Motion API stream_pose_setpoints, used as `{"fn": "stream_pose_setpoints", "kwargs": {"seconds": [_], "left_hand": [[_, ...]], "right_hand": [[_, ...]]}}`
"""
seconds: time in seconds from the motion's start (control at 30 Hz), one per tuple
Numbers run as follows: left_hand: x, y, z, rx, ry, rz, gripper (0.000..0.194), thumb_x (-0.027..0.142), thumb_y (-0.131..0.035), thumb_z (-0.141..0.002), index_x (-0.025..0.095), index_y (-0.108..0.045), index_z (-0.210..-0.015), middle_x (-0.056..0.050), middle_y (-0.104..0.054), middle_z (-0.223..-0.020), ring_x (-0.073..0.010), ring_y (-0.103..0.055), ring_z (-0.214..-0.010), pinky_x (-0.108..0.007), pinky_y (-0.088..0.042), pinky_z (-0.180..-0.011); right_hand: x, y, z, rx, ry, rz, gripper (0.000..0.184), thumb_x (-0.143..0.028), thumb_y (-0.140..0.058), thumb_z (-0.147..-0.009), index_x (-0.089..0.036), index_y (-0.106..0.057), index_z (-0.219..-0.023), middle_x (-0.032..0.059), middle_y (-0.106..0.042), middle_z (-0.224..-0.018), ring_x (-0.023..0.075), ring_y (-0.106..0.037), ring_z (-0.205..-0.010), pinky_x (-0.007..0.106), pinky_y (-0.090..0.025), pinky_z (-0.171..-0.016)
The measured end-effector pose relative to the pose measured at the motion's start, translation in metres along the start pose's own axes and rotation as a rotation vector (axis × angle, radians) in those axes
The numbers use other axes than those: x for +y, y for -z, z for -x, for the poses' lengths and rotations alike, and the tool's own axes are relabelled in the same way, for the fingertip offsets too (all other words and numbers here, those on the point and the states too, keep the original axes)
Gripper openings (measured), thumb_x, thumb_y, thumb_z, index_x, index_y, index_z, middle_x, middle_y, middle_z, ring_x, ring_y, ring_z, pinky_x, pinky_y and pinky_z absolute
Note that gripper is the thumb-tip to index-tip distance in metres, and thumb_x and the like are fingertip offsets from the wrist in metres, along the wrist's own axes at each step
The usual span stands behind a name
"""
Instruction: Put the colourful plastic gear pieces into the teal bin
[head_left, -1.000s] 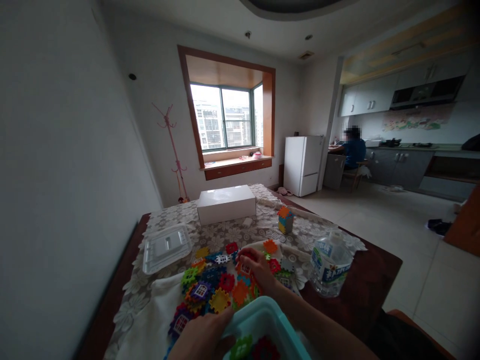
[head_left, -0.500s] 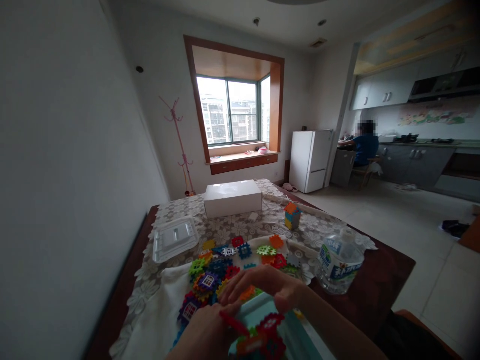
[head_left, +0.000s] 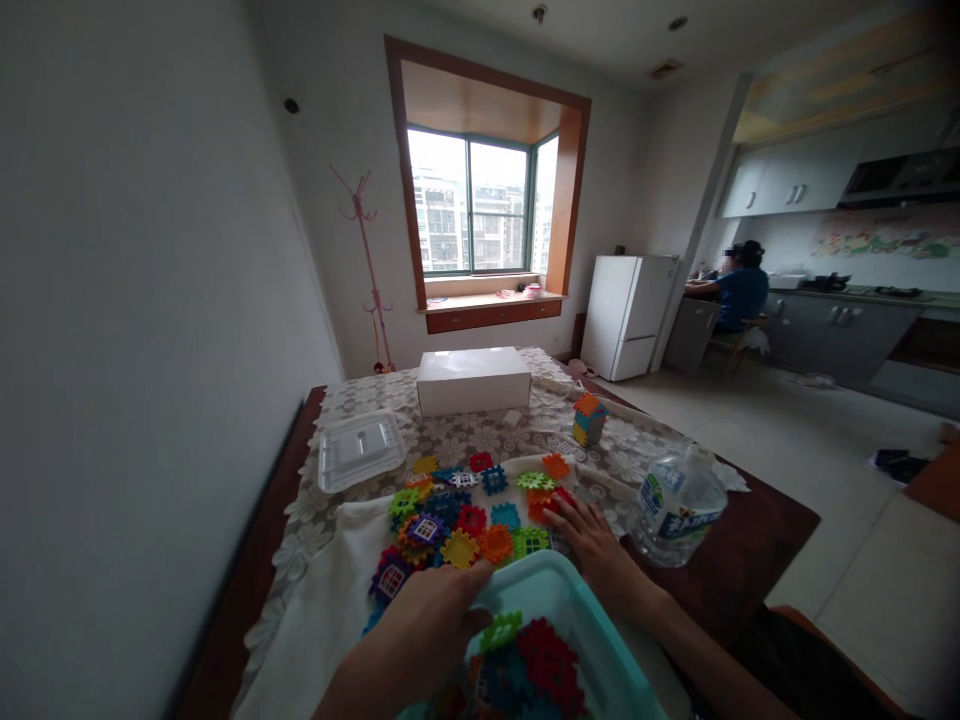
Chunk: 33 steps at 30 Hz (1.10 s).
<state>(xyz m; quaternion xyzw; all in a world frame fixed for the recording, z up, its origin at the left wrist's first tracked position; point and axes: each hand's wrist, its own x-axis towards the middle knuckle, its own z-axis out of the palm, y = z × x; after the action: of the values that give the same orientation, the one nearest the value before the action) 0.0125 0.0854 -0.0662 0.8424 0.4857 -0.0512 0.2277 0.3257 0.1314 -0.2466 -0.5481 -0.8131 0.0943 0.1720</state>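
Observation:
A turquoise plastic bin (head_left: pixel 559 572) stands close in front of me, holding red, green and blue interlocking plastic tiles (head_left: pixel 551 660). My left hand (head_left: pixel 427 625) grips its far left rim. Just beyond the bin's right side, my right hand (head_left: pixel 592 545) stretches its fingers over the loose tiles, with the fingertips at a red tile (head_left: pixel 562 500). A wide spread of gear-edged tiles (head_left: pixel 459 547) in many colours lies on the cloth past the bin, some with white window frames.
A clear lid (head_left: pixel 361 450) lies at the left. The white box (head_left: pixel 474 382) is farther back. On the right are a small tile-built house (head_left: pixel 589 420) and a large plastic bottle (head_left: pixel 681 510). Someone in blue (head_left: pixel 742 295) sits in the kitchen.
My right hand has moved right, from over the bin to the loose tiles. The red tile by my left hand no longer shows there. The bin's opening is more visible.

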Motion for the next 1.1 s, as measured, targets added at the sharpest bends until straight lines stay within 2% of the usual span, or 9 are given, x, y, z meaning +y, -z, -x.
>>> {"fn": "stream_pose_setpoints", "kwargs": {"seconds": [0.2,0.3,0.4,0.5,0.67,0.73,0.8,0.93,1.1], "left_hand": [[0.003,0.003,0.001,-0.007,-0.035,-0.052,0.029,0.028,-0.056,-0.101,0.023,-0.071,-0.126,-0.011,-0.081,-0.112,-0.0341,-0.077,-0.109,-0.034,-0.053,-0.086],[0.003,0.004,0.0,-0.007,-0.05,-0.062,0.025,0.028,-0.055,-0.102,0.023,-0.071,-0.121,-0.011,-0.081,-0.111,-0.0333,-0.077,-0.107,-0.033,-0.052,-0.085],[0.001,0.003,-0.003,-0.023,-0.054,-0.069,0.024,0.029,-0.054,-0.104,0.021,-0.069,-0.12,-0.012,-0.08,-0.11,-0.0331,-0.077,-0.105,-0.033,-0.053,-0.084],[-0.004,-0.001,-0.007,-0.017,-0.072,-0.056,0.024,0.03,-0.053,-0.105,0.022,-0.068,-0.122,-0.012,-0.08,-0.115,-0.0326,-0.077,-0.107,-0.033,-0.053,-0.084],[-0.008,-0.006,-0.011,-0.002,-0.088,-0.041,0.022,0.031,-0.052,-0.105,0.021,-0.068,-0.118,-0.011,-0.08,-0.114,-0.0327,-0.076,-0.105,-0.034,-0.053,-0.085],[-0.007,-0.007,-0.011,0.005,-0.09,-0.036,0.024,0.032,-0.052,-0.106,0.021,-0.068,-0.12,-0.012,-0.079,-0.116,-0.0335,-0.076,-0.108,-0.035,-0.054,-0.086],[-0.006,-0.007,-0.012,0.015,-0.09,-0.03,0.024,0.032,-0.052,-0.106,0.021,-0.069,-0.12,-0.012,-0.079,-0.116,-0.033,-0.076,-0.107,-0.035,-0.054,-0.087],[-0.006,-0.008,-0.014,0.019,-0.078,-0.032,0.021,0.032,-0.054,-0.106,0.022,-0.069,-0.116,-0.011,-0.079,-0.114,-0.0308,-0.076,-0.105,-0.033,-0.053,-0.085],[-0.007,-0.009,-0.015,0.007,-0.073,-0.051,0.02,0.032,-0.053,-0.107,0.022,-0.068,-0.117,-0.011,-0.079,-0.114,-0.0307,-0.076,-0.107,-0.033,-0.052,-0.085]], "right_hand": [[-0.019,0.014,-0.066,0.063,0.159,-0.027,0.064,-0.046,-0.074,-0.097,-0.024,-0.059,-0.155,0.0116,-0.059,-0.16,0.0323,-0.055,-0.146,0.054,-0.044,-0.125],[-0.023,0.013,-0.083,0.158,0.178,-0.003,0.068,-0.048,-0.079,-0.092,-0.024,-0.061,-0.153,0.0122,-0.06,-0.158,0.0321,-0.055,-0.145,0.056,-0.042,-0.126],[-0.019,0.008,-0.082,0.219,0.114,0.054,0.09,-0.068,-0.082,-0.085,-0.024,-0.055,-0.159,0.0153,-0.053,-0.164,0.039,-0.043,-0.155,0.067,-0.027,-0.133],[-0.011,0.004,-0.075,0.16,0.073,0.065,0.089,-0.073,-0.079,-0.086,-0.023,-0.059,-0.157,0.0174,-0.054,-0.162,0.04,-0.044,-0.155,0.066,-0.03,-0.132],[-0.007,0.003,-0.072,0.126,0.181,-0.036,0.058,-0.051,-0.082,-0.091,-0.022,-0.071,-0.139,0.0118,-0.066,-0.15,0.0307,-0.062,-0.139,0.048,-0.049,-0.122],[-0.009,0.005,-0.072,0.127,0.203,-0.084,0.059,-0.037,-0.084,-0.088,-0.022,-0.068,-0.142,0.0103,-0.066,-0.15,0.027,-0.065,-0.135,0.042,-0.054,-0.117],[-0.012,0.008,-0.072,0.091,0.211,-0.091,0.072,-0.023,-0.08,-0.086,-0.024,-0.059,-0.155,0.0089,-0.062,-0.156,0.0252,-0.064,-0.138,0.038,-0.054,-0.117],[-0.017,0.01,-0.073,0.016,0.196,-0.021,0.085,-0.016,-0.074,-0.089,-0.029,-0.045,-0.167,0.0084,-0.051,-0.168,0.0279,-0.054,-0.151,0.044,-0.046,-0.127],[-0.019,0.009,-0.076,0.035,0.125,0.004,0.065,-0.015,-0.076,-0.084,-0.024,-0.066,-0.147,0.0082,-0.07,-0.148,0.0282,-0.066,-0.135,0.044,-0.053,-0.117]]}}
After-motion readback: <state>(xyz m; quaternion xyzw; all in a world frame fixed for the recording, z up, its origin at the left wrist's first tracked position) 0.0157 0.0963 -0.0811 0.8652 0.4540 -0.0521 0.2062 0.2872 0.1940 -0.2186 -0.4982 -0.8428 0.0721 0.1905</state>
